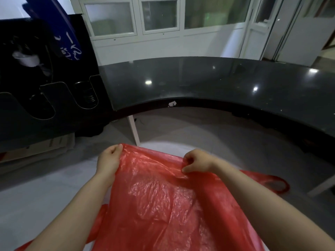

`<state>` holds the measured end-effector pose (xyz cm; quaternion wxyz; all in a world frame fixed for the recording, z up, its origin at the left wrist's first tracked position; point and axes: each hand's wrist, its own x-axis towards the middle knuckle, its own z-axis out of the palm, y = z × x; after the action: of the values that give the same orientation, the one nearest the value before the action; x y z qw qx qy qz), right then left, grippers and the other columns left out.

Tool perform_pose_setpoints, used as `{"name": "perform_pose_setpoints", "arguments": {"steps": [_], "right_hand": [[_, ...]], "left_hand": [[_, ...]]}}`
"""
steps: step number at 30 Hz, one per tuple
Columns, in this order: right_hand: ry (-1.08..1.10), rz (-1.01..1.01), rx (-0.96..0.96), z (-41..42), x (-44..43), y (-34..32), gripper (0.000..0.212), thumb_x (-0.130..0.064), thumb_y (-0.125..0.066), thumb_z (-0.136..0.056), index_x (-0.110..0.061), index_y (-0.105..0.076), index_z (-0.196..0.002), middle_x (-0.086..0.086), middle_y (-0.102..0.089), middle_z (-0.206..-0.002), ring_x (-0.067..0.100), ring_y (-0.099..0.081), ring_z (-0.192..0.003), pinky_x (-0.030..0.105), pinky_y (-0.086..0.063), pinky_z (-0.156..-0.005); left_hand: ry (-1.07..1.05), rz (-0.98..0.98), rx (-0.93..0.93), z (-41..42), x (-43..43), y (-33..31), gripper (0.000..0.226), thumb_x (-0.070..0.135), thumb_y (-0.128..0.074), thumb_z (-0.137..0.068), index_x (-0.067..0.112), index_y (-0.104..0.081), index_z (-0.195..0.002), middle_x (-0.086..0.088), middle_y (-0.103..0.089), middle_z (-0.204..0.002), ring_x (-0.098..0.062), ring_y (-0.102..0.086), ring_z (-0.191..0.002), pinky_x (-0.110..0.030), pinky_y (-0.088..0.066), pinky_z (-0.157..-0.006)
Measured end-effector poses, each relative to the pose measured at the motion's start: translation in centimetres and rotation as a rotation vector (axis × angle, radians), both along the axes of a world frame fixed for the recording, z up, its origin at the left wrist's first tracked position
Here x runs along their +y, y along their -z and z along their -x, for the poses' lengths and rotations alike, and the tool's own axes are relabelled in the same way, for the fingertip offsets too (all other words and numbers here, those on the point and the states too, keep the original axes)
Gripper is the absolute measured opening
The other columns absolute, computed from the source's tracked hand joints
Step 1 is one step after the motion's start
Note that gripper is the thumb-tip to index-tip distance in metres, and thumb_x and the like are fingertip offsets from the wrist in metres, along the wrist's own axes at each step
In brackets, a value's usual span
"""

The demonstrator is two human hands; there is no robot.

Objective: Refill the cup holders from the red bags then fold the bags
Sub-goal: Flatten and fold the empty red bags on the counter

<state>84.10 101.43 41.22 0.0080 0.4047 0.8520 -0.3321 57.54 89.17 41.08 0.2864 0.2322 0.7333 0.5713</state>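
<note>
A large red plastic bag [163,196] lies spread flat on a white surface at the bottom of the view. My left hand [109,158] pinches its far left corner. My right hand [196,163] grips the far edge further right, fingers curled into the plastic. One bag handle loop [277,183] sticks out to the right. At the left stands a black cup holder unit [54,98] with U-shaped slots; one slot shows a stack of dark cups or lids [87,93].
A curved dark glossy counter [208,82] runs across the middle, with a white leg [134,129] beneath it. A blue sign [67,33] hangs over the black unit. Cardboard [36,147] lies at the unit's base. White-framed windows and doors fill the back wall.
</note>
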Motion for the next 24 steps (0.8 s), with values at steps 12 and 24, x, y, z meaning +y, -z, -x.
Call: {"name": "perform_pose_setpoints", "arguments": {"steps": [12,24], "right_hand": [[0.079,-0.364,0.155,-5.2,-0.6,0.3,0.017,-0.013,-0.070,-0.073,-0.024,-0.058,-0.074,-0.011,-0.056,-0.074,0.018,-0.057,-0.074,0.027,-0.037,-0.064],[0.029,-0.161,-0.221,-7.0,0.2,2.9,0.034,-0.024,-0.068,-0.078,-0.019,-0.060,-0.110,0.000,-0.062,-0.105,0.023,-0.059,-0.098,0.028,-0.043,-0.075]], "left_hand": [[-0.223,0.054,0.197,-0.2,0.1,1.9,0.020,0.022,-0.050,-0.097,0.009,-0.065,-0.092,-0.010,-0.059,-0.085,-0.023,-0.053,-0.080,-0.031,-0.042,-0.073],[-0.250,0.000,0.132,0.9,-0.8,3.1,0.031,0.025,-0.048,-0.098,0.004,-0.063,-0.116,-0.007,-0.063,-0.110,-0.026,-0.058,-0.103,-0.035,-0.045,-0.091]]}}
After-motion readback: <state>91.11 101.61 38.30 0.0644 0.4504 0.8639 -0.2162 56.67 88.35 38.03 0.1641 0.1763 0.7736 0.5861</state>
